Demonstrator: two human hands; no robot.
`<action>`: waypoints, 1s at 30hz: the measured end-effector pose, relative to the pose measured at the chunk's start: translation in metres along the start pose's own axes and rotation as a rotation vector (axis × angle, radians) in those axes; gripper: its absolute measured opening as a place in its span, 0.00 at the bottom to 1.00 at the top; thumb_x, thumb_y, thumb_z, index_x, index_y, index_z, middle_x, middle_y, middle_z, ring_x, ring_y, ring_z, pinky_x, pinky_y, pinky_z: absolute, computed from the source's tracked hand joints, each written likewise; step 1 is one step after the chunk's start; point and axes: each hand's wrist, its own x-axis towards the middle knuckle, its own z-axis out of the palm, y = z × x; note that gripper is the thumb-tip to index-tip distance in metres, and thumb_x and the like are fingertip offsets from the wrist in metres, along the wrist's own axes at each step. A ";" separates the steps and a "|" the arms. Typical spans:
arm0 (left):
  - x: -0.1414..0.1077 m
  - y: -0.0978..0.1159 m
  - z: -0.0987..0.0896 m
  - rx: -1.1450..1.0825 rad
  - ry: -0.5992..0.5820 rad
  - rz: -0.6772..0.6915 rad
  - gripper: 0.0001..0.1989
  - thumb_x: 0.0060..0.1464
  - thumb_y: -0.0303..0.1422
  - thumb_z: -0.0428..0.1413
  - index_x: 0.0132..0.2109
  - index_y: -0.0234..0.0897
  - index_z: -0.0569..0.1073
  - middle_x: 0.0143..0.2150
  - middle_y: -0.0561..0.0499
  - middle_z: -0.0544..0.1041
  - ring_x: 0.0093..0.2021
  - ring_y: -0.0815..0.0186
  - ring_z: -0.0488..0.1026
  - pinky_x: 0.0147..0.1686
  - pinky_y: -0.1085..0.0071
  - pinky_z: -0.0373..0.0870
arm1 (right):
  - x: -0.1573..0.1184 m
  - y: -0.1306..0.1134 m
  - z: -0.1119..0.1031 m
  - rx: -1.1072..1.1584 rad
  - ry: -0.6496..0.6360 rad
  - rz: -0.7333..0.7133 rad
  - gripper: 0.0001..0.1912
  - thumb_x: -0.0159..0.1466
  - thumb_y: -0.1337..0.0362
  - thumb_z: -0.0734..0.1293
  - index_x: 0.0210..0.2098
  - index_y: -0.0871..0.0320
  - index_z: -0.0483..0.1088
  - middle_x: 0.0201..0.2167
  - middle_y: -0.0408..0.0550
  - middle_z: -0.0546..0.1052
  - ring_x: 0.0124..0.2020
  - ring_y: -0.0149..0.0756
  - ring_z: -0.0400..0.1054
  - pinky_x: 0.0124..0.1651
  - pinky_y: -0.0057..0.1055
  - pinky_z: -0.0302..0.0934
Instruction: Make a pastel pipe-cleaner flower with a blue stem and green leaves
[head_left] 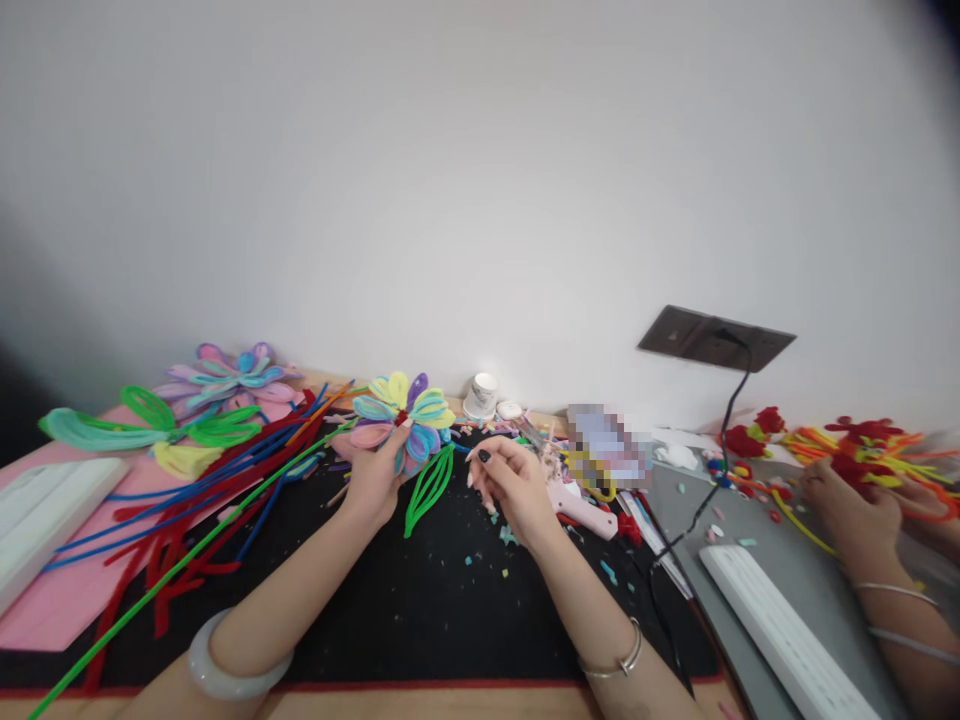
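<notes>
Nearer, open black mat (420, 610) reaches its red edge (450, 685). The left hand (373, 482) pinches a multicoloured, round-petalled flower (397, 390); the right hand (517, 490) curls its fingers, grip unclear.

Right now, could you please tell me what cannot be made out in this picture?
Head view:
Multicolored pipe-cleaner flower: underside hidden behind the left hand.
Right hand: whether its fingers hold anything, too small to tell.
Rectangular object: details blurred by pixelation.
Long white bar: near end cut off by the bottom edge.
</notes>
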 end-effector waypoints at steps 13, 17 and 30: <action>0.007 0.005 -0.004 -0.126 -0.032 -0.006 0.08 0.44 0.30 0.61 0.24 0.34 0.70 0.18 0.57 0.71 0.19 0.73 0.67 0.28 0.68 0.74 | 0.002 0.008 -0.001 -0.150 -0.132 0.474 0.08 0.50 0.70 0.62 0.29 0.63 0.71 0.18 0.45 0.73 0.15 0.25 0.61 0.13 0.18 0.52; 0.009 0.003 -0.006 -0.127 -0.037 -0.018 0.07 0.45 0.29 0.61 0.24 0.34 0.70 0.19 0.56 0.72 0.20 0.72 0.69 0.30 0.67 0.75 | 0.006 0.017 0.001 -0.100 0.096 0.349 0.08 0.50 0.68 0.62 0.30 0.62 0.70 0.18 0.41 0.70 0.15 0.23 0.57 0.12 0.18 0.48; -0.001 -0.001 -0.004 -0.075 -0.215 -0.084 0.12 0.44 0.34 0.62 0.21 0.33 0.68 0.18 0.56 0.69 0.19 0.74 0.65 0.31 0.70 0.73 | 0.007 0.028 0.006 0.045 0.256 0.114 0.09 0.49 0.67 0.69 0.30 0.61 0.70 0.17 0.38 0.67 0.14 0.22 0.53 0.14 0.21 0.47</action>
